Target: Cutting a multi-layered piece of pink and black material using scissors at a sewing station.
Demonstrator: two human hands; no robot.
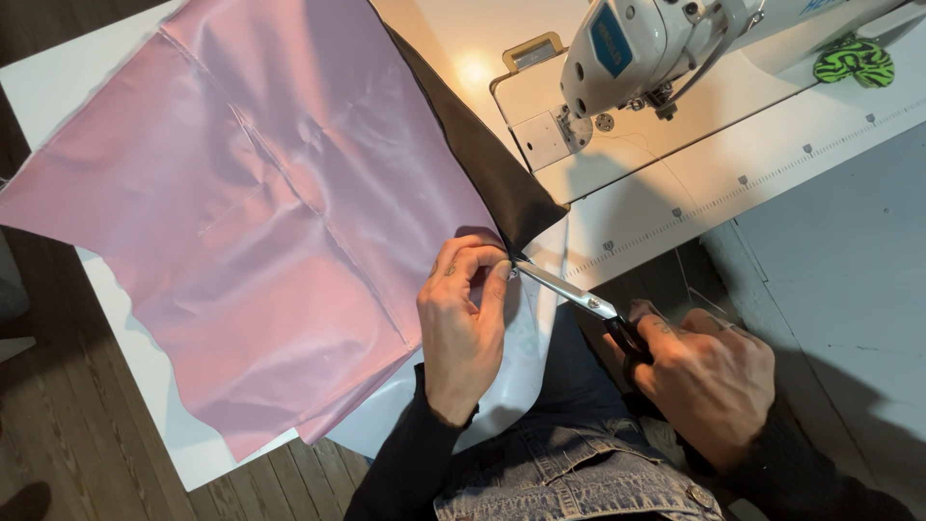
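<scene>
Both hands work at the near edge of a white table [145, 376]. Across most of that table spreads a large sheet of shiny pink fabric [260, 212], creased and seamed, its near corner hanging over the edge. A black fabric panel [492, 178] lies along the pink sheet's right side, ending in a point near the hands. Behind it stands a white industrial sewing machine [637, 43] on its pale bed, with a green and black patterned item [854, 60] at the far right. Wooden floorboards show to the left below the table.

The left hand [463, 328] is closed, thumb and fingers pinching the edge of the pink fabric just where the black point ends. The right hand [709, 376] is clenched around the black handles of a pair of scissors [579, 297], whose silver blades point up and left, their tips meeting the pinched fabric right beside the left fingertips. Below the hands, dark sleeves and a denim garment [569, 478] are visible.
</scene>
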